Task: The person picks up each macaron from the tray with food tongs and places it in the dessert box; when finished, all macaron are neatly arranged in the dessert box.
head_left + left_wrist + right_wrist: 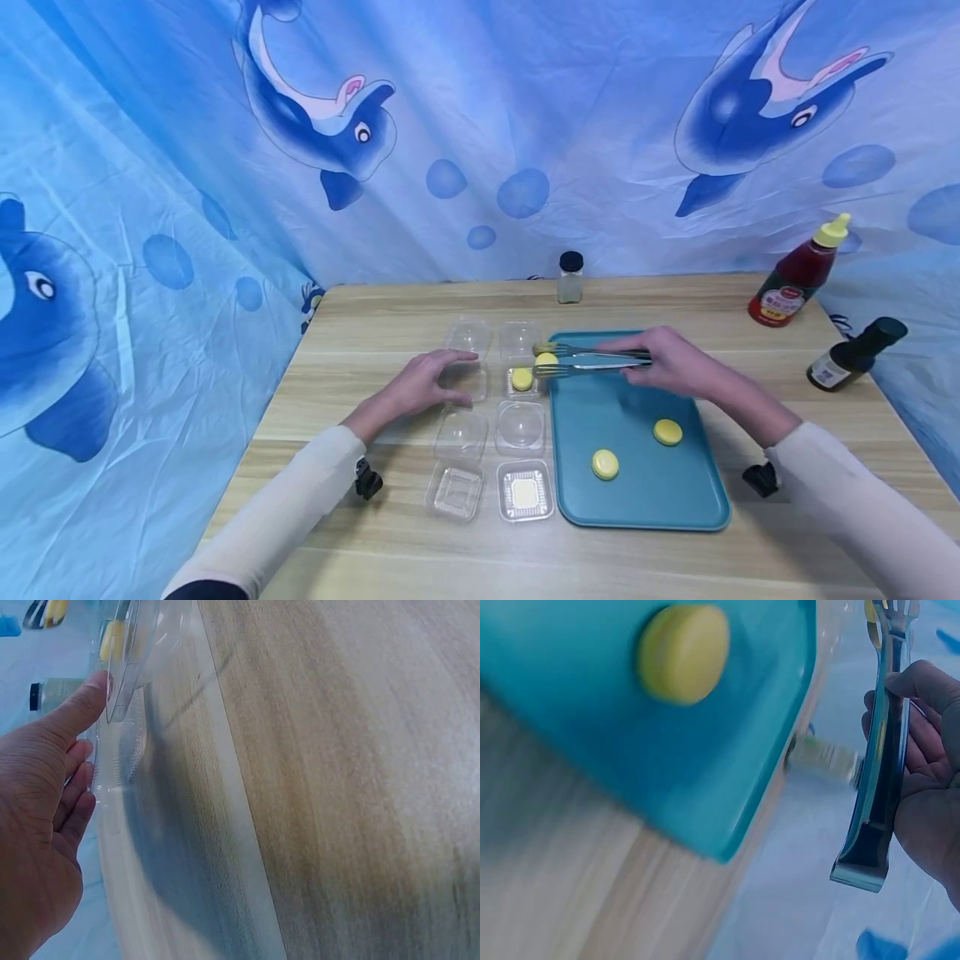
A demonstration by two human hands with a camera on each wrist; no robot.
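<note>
My right hand [667, 362] grips metal tongs [889, 750] over the upper part of the teal tray [637, 500]. Between the fork-shaped tips, in the head view, appears a yellow macaron [547, 360]. Beside those tips, another yellow macaron [522, 379] sits in a small clear plastic box [534, 392]. My left hand [423, 383] is at a clear box [474, 381] in the left column, thumb and forefinger spread to either side of it. In the left wrist view, its thumb meets a clear plastic edge [118, 697].
Two more yellow macarons [605, 464] [667, 432] lie on the tray. Open clear boxes with lids, such as the front one [455, 492], stand left of it. A black-capped jar [570, 279], a red sauce bottle [787, 283] and a dark bottle [851, 358] stand toward the table's far and right edges.
</note>
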